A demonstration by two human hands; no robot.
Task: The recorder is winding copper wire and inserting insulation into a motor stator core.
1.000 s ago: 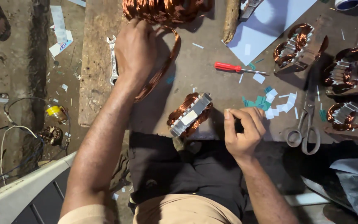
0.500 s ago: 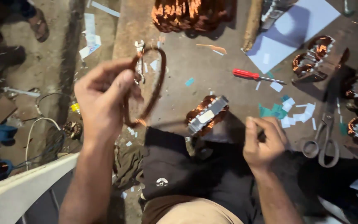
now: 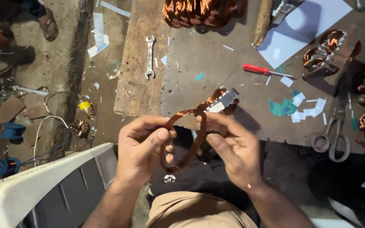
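A loop of copper wire coil (image 3: 193, 143) is held up in front of me by both hands. My left hand (image 3: 142, 150) grips its left side with thumb and fingers. My right hand (image 3: 233, 150) pinches its right side near the top. Just beyond the hands, on the dark metal bench top (image 3: 199, 50), lies a small stator piece wound with copper wire (image 3: 221, 101). A pile of copper coils (image 3: 203, 12) rests at the bench's far edge.
A red-handled screwdriver (image 3: 260, 70), scissors (image 3: 334, 135), paper scraps (image 3: 298, 105), a white sheet (image 3: 303, 27) and wound stator pieces (image 3: 330, 50) lie on the right. A spanner (image 3: 149, 57) rests on a wooden plank. A white plastic chair (image 3: 43, 190) stands lower left; someone's sandalled foot (image 3: 47, 23) upper left.
My left hand brought the copper loop from the far bench down toward me. My right hand rose from my lap and took hold of the loop's right side.
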